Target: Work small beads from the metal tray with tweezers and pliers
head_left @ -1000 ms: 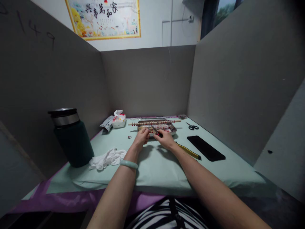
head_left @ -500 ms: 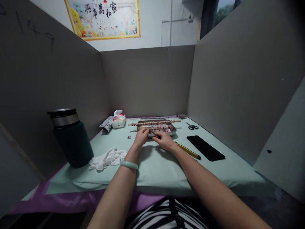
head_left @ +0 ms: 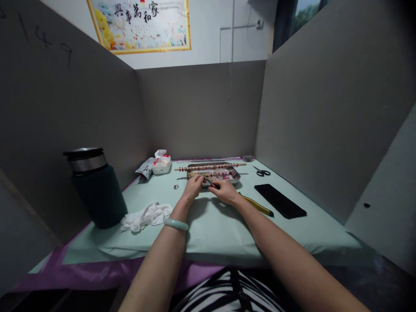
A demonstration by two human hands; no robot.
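Observation:
A shallow metal tray [head_left: 236, 177] full of small coloured beads lies at the back of the pale green mat. My left hand [head_left: 192, 188] rests at the tray's near edge with fingers pinched on something too small to make out. Just right of it, my right hand [head_left: 226, 191] is closed on pliers [head_left: 256, 205] with yellow handles. The pliers' dark tip [head_left: 208, 181] points toward my left fingertips. A wooden stick strung with beads [head_left: 210, 167] lies across the back of the tray.
A dark green flask [head_left: 95, 186] stands at the left, with a crumpled white cloth [head_left: 146, 215] beside it. A black phone [head_left: 280, 200] and small scissors [head_left: 262, 173] lie at the right. A white packet [head_left: 157, 164] sits at the back left. Grey partition walls enclose three sides.
The pliers' tip dipped slightly lower toward my left fingers a second ago. Both hands have since stayed at the tray's near edge.

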